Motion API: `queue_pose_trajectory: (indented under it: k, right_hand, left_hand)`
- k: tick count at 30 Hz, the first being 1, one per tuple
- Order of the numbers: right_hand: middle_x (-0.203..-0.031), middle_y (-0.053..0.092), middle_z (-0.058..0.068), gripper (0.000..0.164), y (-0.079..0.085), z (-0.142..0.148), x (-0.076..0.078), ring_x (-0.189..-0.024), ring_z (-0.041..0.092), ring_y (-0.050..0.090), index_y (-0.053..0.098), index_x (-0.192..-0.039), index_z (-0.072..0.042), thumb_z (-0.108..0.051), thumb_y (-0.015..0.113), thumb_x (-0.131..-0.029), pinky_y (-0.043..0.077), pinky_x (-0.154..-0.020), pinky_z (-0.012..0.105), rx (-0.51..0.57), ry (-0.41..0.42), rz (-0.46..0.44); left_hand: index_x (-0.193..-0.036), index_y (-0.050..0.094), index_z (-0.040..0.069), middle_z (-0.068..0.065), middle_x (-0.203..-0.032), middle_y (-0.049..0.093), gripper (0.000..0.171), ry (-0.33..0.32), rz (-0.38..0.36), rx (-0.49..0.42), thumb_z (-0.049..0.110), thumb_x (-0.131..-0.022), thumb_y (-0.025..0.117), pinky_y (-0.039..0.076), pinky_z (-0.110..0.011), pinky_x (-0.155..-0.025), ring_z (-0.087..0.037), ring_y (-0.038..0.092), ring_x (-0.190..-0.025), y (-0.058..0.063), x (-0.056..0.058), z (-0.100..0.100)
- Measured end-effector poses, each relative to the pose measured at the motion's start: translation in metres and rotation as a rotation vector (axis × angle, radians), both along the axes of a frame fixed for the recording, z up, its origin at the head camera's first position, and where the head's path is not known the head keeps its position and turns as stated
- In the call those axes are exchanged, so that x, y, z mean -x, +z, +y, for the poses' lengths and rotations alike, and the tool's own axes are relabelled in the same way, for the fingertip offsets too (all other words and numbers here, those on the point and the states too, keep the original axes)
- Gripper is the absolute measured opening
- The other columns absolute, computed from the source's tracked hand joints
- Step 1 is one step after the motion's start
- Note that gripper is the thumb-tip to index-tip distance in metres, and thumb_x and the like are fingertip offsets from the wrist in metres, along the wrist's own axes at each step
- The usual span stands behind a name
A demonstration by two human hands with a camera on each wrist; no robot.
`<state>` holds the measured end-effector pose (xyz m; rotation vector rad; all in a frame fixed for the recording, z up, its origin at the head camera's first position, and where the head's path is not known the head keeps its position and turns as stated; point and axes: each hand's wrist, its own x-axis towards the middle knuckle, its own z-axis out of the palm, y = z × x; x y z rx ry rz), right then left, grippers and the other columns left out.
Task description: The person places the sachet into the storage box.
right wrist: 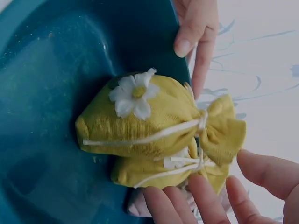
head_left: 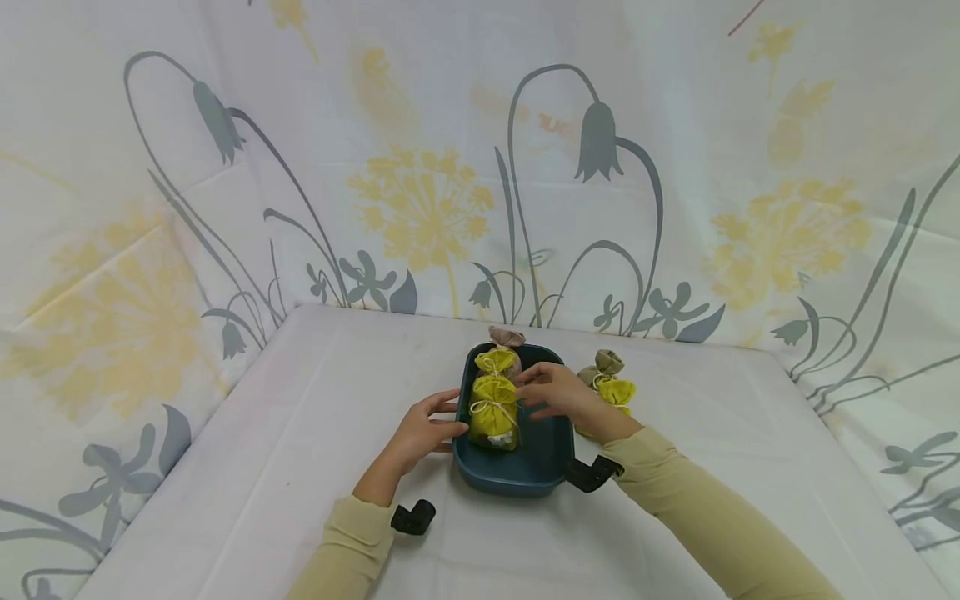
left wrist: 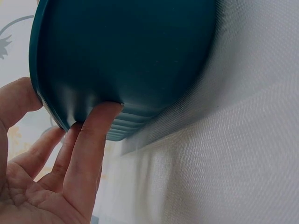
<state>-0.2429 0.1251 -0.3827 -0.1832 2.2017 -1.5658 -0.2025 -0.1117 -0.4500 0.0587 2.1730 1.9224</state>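
Note:
A dark teal plastic basin (head_left: 543, 454) stands on the table with small cloth pouches in it. My left hand (head_left: 420, 429) grips its left side; the left wrist view shows the fingers (left wrist: 88, 154) against the outer wall, and the thumb lies over the rim. The nearest yellow drawstring pouch (right wrist: 159, 112), tied with white cord, bears a white flower. Behind it sit another yellow pouch (head_left: 497, 362) and a greyish-pink pouch (head_left: 507, 337). Over the basin, my right hand (head_left: 558, 392) has spread, loosely bent fingers beside the pouches' gathered necks, holding nothing.
Right of the basin, partly behind my right hand, are a brownish pouch (head_left: 609, 361) and a yellow pouch (head_left: 617, 392). A white cloth covers the table (head_left: 360, 367). A flower-printed curtain (head_left: 450, 108) rises behind it.

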Motion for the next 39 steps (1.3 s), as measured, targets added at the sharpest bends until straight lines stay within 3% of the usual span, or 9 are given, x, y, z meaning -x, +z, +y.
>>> queue_pose_trajectory:
  k: [7,21,32,39]
  right_hand:
    - [-0.104,0.057,0.015,0.035,0.002,0.014,-0.011,-0.107,0.043,0.052,0.048,-0.121,0.008,-0.008,0.059,-0.091,0.053,-0.078,0.041,0.007,-0.012,0.066]
    - [-0.103,0.057,0.014,0.036,-0.002,0.052,-0.040,-0.100,0.036,0.059,0.052,-0.116,0.008,-0.012,0.064,-0.089,0.052,-0.082,0.041,0.079,-0.191,0.204]
    - [-0.105,0.055,0.016,0.037,-0.011,0.072,-0.058,-0.085,0.009,0.059,0.053,-0.117,0.010,-0.011,0.065,-0.088,0.054,-0.076,0.028,0.046,-0.320,0.294]
    - [-0.107,0.056,0.018,0.036,-0.022,0.088,-0.063,-0.084,0.005,0.058,0.054,-0.115,0.008,-0.015,0.064,-0.089,0.053,-0.075,0.026,-0.031,-0.378,0.306]
  left_hand:
    - [-0.139,0.043,0.009,-0.019,-0.130,0.047,0.060,0.011,-0.008,0.013,0.009,-0.084,0.069,0.056,-0.038,-0.070,-0.029,0.059,-0.103,0.002,-0.001,0.001]
    - [-0.139,0.043,0.009,-0.019,-0.130,0.046,0.060,0.011,-0.010,0.011,0.009,-0.084,0.068,0.056,-0.039,-0.070,-0.028,0.059,-0.102,0.004,-0.002,0.002]
    - [-0.139,0.043,0.009,-0.019,-0.130,0.046,0.060,0.010,-0.003,0.003,0.009,-0.085,0.068,0.056,-0.038,-0.071,-0.028,0.059,-0.102,0.003,-0.002,0.001]
    - [-0.139,0.043,0.009,-0.019,-0.130,0.046,0.061,0.017,-0.003,0.005,0.008,-0.084,0.068,0.056,-0.038,-0.070,-0.028,0.059,-0.102,0.006,-0.004,0.002]
